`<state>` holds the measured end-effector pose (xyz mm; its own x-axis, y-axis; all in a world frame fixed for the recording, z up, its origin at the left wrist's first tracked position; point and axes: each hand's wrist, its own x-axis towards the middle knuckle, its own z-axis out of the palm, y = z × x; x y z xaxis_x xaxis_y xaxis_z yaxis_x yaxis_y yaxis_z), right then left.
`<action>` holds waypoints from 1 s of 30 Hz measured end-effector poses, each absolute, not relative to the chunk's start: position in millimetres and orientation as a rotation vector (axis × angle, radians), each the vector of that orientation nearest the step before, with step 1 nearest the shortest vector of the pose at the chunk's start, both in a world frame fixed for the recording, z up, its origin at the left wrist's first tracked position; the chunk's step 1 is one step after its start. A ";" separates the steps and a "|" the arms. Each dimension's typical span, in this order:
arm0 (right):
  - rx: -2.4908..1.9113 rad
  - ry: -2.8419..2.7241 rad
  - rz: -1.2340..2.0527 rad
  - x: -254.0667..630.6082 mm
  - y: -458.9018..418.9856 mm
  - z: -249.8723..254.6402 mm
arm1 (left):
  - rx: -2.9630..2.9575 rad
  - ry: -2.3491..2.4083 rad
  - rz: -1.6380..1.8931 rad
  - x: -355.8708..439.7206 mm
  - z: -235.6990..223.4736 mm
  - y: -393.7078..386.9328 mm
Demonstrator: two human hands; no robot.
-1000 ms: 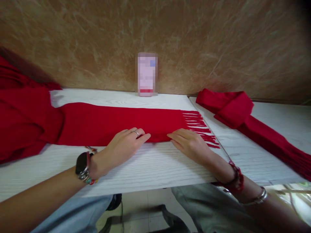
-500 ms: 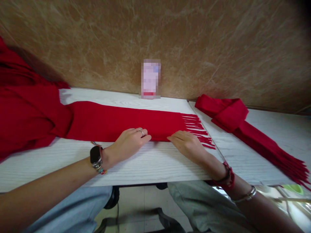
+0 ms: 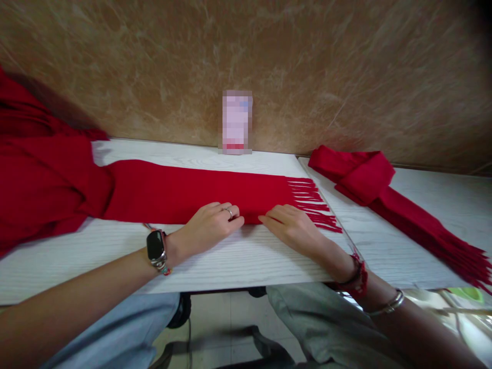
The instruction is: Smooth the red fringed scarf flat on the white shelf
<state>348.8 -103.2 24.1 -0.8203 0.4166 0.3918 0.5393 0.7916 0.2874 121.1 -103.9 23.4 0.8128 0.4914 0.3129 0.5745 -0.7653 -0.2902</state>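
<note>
A red scarf lies flat across the white table, its fringe spread toward the right. Along its near edge, my left hand is closed with thumb and fingers pinching the cloth; a ring and a wristwatch show on that side. A short way to the right, my right hand also pinches the near edge, close to the fringe. Between the two hands a small stretch of hem is visible. The fingertips under the cloth are hidden.
More red fabric is heaped at the left. Another red scarf, folded over with a fringed end, lies on the right table section. A blurred pinkish phone-like object leans on the brown marbled wall. The white table ends at my legs.
My left hand has shifted slightly right along the hem and my right hand slightly left, narrowing the gap between them. The camera view has moved a little. The scarf stays flat.
</note>
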 end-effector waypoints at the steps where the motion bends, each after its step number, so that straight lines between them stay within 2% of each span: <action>1: -0.734 -2.684 -0.561 348.6 -103.1 24.3 | -2.620 -0.804 -0.316 121.8 23.0 -103.5; 12: -0.707 -2.662 -0.508 349.6 -103.3 25.9 | -2.635 -0.791 -0.304 124.4 25.9 -103.5; 25: -0.642 -2.680 -0.150 359.0 -100.4 21.2 | -3.074 -0.723 -0.309 107.9 28.1 -93.6; 30: -0.613 -2.683 -0.002 360.8 -101.2 24.1 | -3.153 -0.787 -0.084 103.1 29.2 -100.5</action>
